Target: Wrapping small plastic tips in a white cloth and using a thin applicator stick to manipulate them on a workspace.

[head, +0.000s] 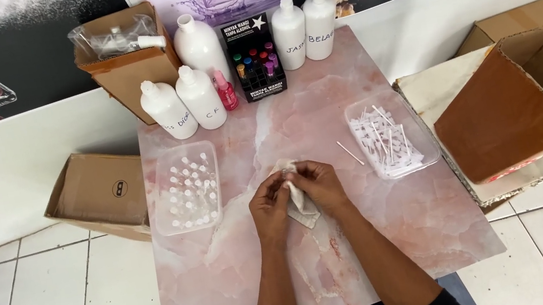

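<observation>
So the small crumpled white cloth (303, 207) is sitting right in the middle of the pink marble-pattern bench (320, 93), and both hands are working on it together. The left hand (270, 208) is curling its fingers around the cloth's left side, pinching it up near the top, and the right hand (319, 185) is closing over it from the other side, fingertips meeting the left ones at the cloth's upper edge. Both hands are gripping it pretty snugly, and the lower end of the cloth is hanging out below them against the bench. Can't tell whether there's anything tucked inside the cloth, the fingers are covering that bit.

Just to the right of the hands, a single thin white stick (350, 153) is lying loose on the bench, and beyond that a clear shallow plastic tray (431, 150) is holding a heap of similar thin white sticks. Over on the left, another clear plastic tray (160, 226) is holding rows of tiny clear vials with white caps.

Along the back edge, several tall white plastic bottles (201, 98) are standing in a row, with a small pink spray bottle (226, 91) and a black display box of little coloured bottles (254, 60) between them. An open brown cardboard box (129, 70) is sitting at the back left, a big brown cardboard box (522, 110) is lying on its side to the right, and one more cardboard box (99, 196) is resting on the white tiled floor (39, 302).
</observation>
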